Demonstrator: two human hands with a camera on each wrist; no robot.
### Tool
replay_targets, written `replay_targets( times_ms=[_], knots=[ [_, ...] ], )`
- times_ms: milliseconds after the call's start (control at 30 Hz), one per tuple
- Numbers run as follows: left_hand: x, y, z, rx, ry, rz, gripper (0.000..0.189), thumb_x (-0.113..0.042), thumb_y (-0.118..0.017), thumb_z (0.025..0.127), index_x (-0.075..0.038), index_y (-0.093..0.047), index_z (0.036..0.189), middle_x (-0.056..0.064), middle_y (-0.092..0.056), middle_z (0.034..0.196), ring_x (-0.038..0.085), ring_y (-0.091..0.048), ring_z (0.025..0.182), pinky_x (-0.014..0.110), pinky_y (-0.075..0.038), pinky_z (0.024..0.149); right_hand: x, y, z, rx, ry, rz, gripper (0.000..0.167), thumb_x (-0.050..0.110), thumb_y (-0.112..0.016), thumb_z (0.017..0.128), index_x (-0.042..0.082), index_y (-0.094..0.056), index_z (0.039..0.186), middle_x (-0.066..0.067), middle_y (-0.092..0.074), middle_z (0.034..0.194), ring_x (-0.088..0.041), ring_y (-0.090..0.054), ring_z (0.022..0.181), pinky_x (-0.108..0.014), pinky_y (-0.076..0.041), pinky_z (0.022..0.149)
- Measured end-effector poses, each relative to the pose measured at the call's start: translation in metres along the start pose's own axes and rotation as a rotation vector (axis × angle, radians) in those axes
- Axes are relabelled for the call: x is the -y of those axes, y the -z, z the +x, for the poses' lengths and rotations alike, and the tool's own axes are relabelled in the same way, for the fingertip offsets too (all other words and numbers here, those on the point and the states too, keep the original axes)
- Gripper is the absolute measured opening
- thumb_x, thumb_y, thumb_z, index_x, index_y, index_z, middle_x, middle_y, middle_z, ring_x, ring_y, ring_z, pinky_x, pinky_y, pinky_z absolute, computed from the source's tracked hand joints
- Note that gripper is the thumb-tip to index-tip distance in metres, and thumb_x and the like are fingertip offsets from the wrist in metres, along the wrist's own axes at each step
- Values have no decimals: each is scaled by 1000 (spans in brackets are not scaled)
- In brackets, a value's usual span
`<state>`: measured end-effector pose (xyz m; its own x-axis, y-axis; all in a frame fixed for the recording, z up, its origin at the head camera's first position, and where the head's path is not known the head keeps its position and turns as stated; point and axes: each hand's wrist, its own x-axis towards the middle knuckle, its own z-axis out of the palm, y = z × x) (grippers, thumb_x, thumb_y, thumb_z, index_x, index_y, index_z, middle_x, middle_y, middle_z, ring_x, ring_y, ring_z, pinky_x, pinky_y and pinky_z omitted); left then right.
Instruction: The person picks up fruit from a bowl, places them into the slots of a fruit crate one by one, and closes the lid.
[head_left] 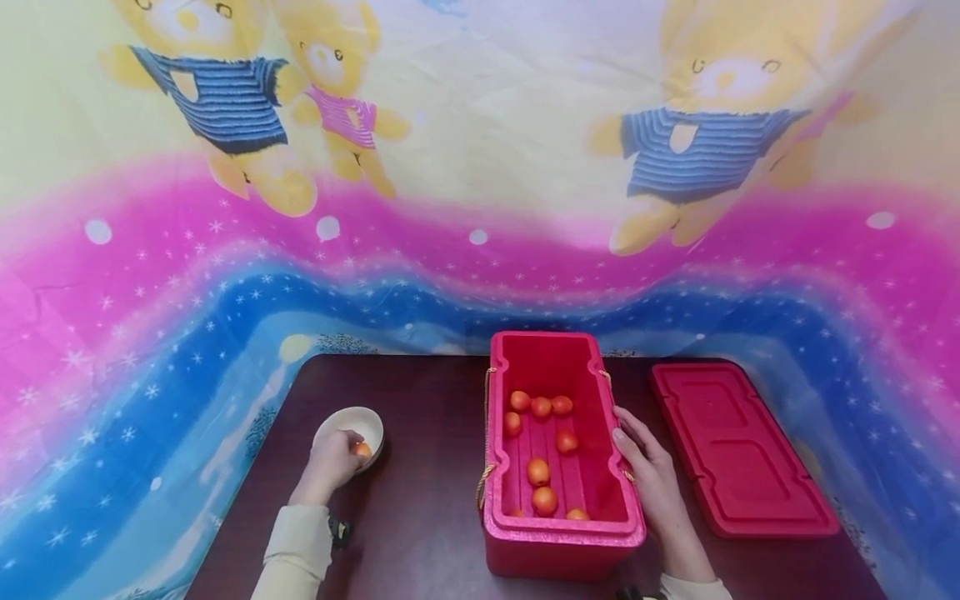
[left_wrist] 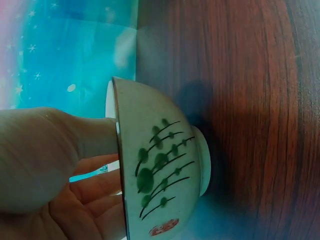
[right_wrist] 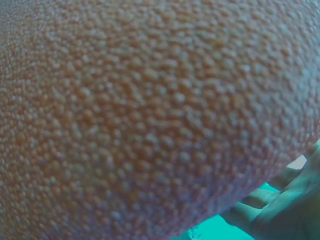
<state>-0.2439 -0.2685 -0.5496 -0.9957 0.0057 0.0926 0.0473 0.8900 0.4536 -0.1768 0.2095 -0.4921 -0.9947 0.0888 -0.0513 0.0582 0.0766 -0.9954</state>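
Observation:
My left hand [head_left: 335, 461] reaches into a small white bowl [head_left: 367, 417], its fingertips and thumb at a small orange fruit [head_left: 362, 449] that it seems to pinch. In the left wrist view the bowl [left_wrist: 160, 165] shows green plant strokes and a red mark; its rim hides the fingertips. A deep red box [head_left: 562, 537] with a textured outer wall stands open in the middle, several orange fruits [head_left: 538, 472] lying on its floor. Against the box's right side rests my right hand [head_left: 658, 483], fingers fairly straight; the box wall [right_wrist: 150, 110] fills most of the right wrist view.
To the right of the box lies its red lid [head_left: 750, 454], flat on the dark wooden table [head_left: 427, 500]. Gold cords [head_left: 484, 483] hang at the box's sides. A printed cloth with bears [head_left: 225, 100] hangs behind and around the table.

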Motion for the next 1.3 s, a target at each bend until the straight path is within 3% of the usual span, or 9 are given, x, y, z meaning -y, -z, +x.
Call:
replay_targets(
  times_ms=[233,433,500,700,733,1033,1300],
  knots=[
    [-3,-3,4,13,-26,72,20,-4,-75,76,3,-77,95,14,-76,91,38,-68,87,51,-53,87,0,0,0,10,-9,10,55,35,-57,103,28,-40,156,-5,-44,150,-3,-63,109,-32,-60,81],
    [-5,-5,7,10,-44,103,17,-2,-73,75,-1,-79,90,13,-75,85,35,-68,80,50,-54,83,0,1,0,4,-2,7,55,34,-57,104,27,-40,155,-4,-44,149,-4,-63,109,-30,-60,81],
    [2,-11,10,-8,-58,103,17,-3,-73,74,-2,-80,89,13,-75,84,36,-68,81,50,-54,82,1,1,0,7,0,6,55,33,-57,104,27,-40,155,-4,-45,148,-4,-63,109,-31,-60,81],
    [0,-10,9,-25,-69,104,17,-2,-74,74,-1,-80,90,15,-76,86,38,-69,85,50,-54,84,2,0,0,15,-6,18,55,33,-56,104,28,-39,156,-4,-46,147,-5,-64,109,-32,-60,81],
    [-6,-5,6,-7,-57,105,17,-1,-74,75,0,-79,91,16,-75,88,39,-69,86,51,-54,85,2,0,0,14,-8,19,55,33,-56,104,27,-39,156,-3,-46,147,-5,-64,109,-32,-60,81],
    [-4,-8,6,-29,-58,88,19,1,-73,73,0,-80,90,15,-76,87,37,-69,84,51,-54,83,0,0,0,9,-25,24,56,34,-58,103,28,-39,156,-2,-45,148,-4,-63,110,-31,-60,81],
    [-6,-8,5,-28,-64,129,16,0,-73,74,-1,-79,89,13,-75,83,35,-67,77,50,-55,78,0,0,0,7,-17,13,55,34,-57,104,29,-39,156,-2,-45,148,-3,-63,110,-31,-60,81]
  ],
)
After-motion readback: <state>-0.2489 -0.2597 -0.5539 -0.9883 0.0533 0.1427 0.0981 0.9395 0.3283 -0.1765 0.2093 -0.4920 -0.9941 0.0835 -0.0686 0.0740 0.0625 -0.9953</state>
